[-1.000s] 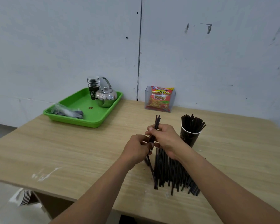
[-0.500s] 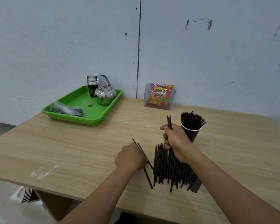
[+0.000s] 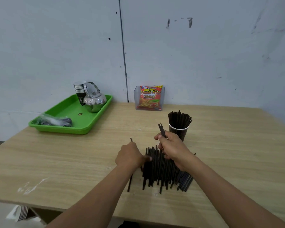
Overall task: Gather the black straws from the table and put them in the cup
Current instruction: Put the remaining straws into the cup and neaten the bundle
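I count one cup (image 3: 178,133) on the table (image 3: 56,162), packed with black straws (image 3: 179,118). A loose pile (image 3: 156,170) lies just in front, dozens, too overlapped to count. The right hand (image 3: 173,148) is over the pile, clenched round probably two held straws (image 3: 161,130), tips up. The left hand (image 3: 129,156) is knuckles-up, gripping one single straw (image 3: 130,183), thumb touching the pile.

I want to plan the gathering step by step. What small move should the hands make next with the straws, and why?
Probably the left hand should lift the single straw it grips and pass it to the right hand, which holds only a small bundle upright beside the cup. The pile on the table is large, so growing the bundle before dropping it in seems sensible.
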